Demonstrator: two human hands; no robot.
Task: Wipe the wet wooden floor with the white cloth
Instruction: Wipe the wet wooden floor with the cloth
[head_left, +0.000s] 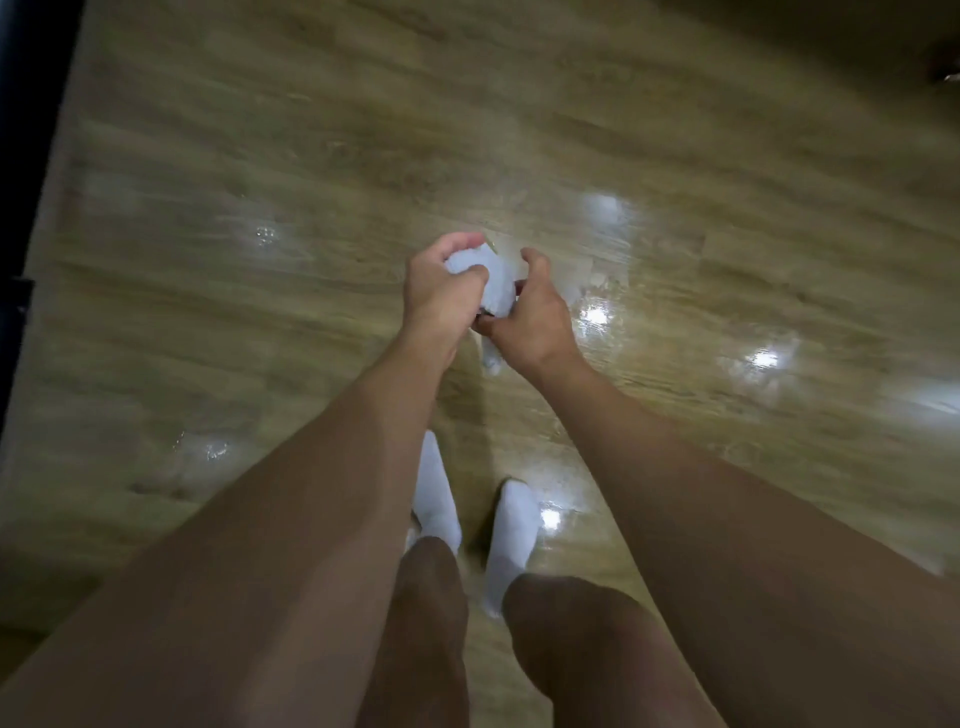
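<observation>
I see my left hand (441, 291) and right hand (530, 312) both clenched around the bunched white cloth (488, 283) — held above the glossy, wet wooden plank floor (260, 260), my white-socked feet (511, 530) at six o'clock.

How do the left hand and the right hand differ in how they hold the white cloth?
The left hand is curled over the bunched white cloth, fingers closed on it; the right hand is looser, thumb raised and gripping lower down. Both touch the cloth, held above the wet wooden floor.

Glossy wet wooden floor (311, 322) bears two white-socked feet (511, 525), side by side
</observation>
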